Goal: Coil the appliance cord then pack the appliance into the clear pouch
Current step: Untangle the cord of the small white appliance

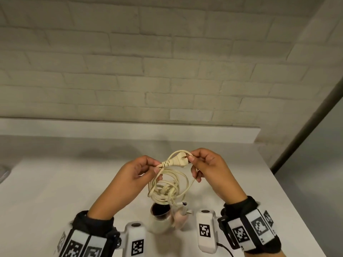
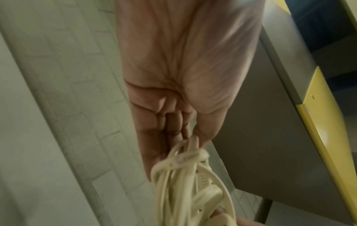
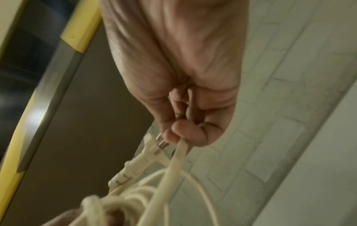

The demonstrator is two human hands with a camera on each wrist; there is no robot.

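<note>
Left hand (image 1: 136, 173) pinched the cream flat-wire cord coil (image 1: 167, 188) at the plug's base, right hand (image 1: 207, 165) pinched the cream two-pin plug (image 1: 175, 162) prongs, likely to tuck it; white-pink appliance (image 1: 167, 219) sat on white bench (image 1: 55, 182) below.

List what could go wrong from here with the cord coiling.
1. The cord hangs in loose, uneven loops held only by pinches from the left hand and right hand; a slip would likely let the coil spring apart.
2. The right hand pinches at the plug prongs, a small grip.
3. The appliance sits below; a tug might tip it.
</note>
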